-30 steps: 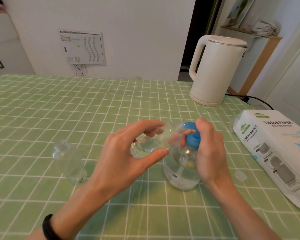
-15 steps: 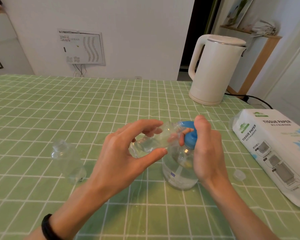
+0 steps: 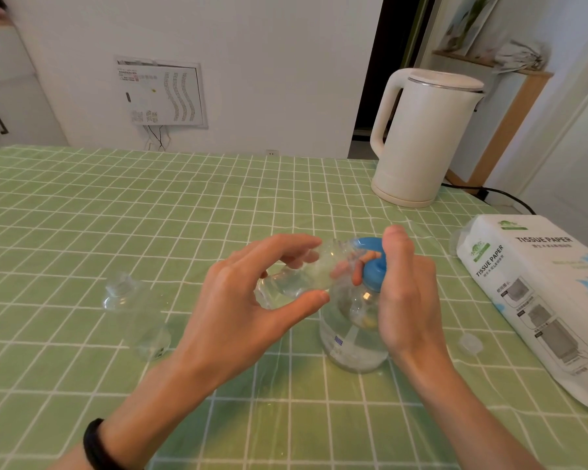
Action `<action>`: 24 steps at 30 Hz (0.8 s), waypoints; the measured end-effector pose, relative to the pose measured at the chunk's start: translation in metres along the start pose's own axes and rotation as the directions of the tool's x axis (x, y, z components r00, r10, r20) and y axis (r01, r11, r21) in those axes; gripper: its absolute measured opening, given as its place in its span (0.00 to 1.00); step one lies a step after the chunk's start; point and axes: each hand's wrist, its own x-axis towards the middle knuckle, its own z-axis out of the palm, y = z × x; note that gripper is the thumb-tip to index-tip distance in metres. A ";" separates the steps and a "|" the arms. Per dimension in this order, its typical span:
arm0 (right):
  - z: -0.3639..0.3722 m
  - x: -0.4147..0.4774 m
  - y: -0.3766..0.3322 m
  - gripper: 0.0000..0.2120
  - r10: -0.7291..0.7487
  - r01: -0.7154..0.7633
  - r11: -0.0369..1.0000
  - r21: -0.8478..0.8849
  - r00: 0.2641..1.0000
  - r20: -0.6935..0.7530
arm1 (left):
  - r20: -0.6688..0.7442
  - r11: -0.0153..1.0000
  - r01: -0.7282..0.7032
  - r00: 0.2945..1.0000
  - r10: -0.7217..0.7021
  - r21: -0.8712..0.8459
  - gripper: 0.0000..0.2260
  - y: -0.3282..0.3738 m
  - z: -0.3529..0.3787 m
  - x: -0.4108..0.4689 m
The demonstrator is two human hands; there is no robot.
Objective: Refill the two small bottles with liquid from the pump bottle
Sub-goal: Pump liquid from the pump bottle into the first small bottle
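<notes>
Pinching a small bottle between thumb and fingertips, the left hand held it tilted on its side, mouth at the blue pump head of the pump bottle, which stood on the green checked table. The right hand was curled around that pump head, thumb up. Off to the left stood the second small bottle, apparently empty. A small cap lay beside the tissue pack. Farthest back stood a white kettle.

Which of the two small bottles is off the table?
The small bottle held tilted in the left hand, its mouth at the blue head of the pump bottle. The other small bottle stands alone on the tablecloth, further left, untouched.
</notes>
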 end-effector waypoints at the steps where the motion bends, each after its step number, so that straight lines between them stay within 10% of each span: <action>1: 0.000 0.000 0.000 0.34 0.000 0.000 1.000 0.002 1.000 0.001 | -0.002 1.000 -0.001 1.000 0.001 -0.001 0.21 0.000 0.000 0.000; 24: -0.002 0.003 0.003 0.30 -0.043 0.043 0.999 0.010 0.999 0.014 | 0.015 1.000 -0.004 1.000 0.004 0.019 0.21 -0.001 0.000 0.000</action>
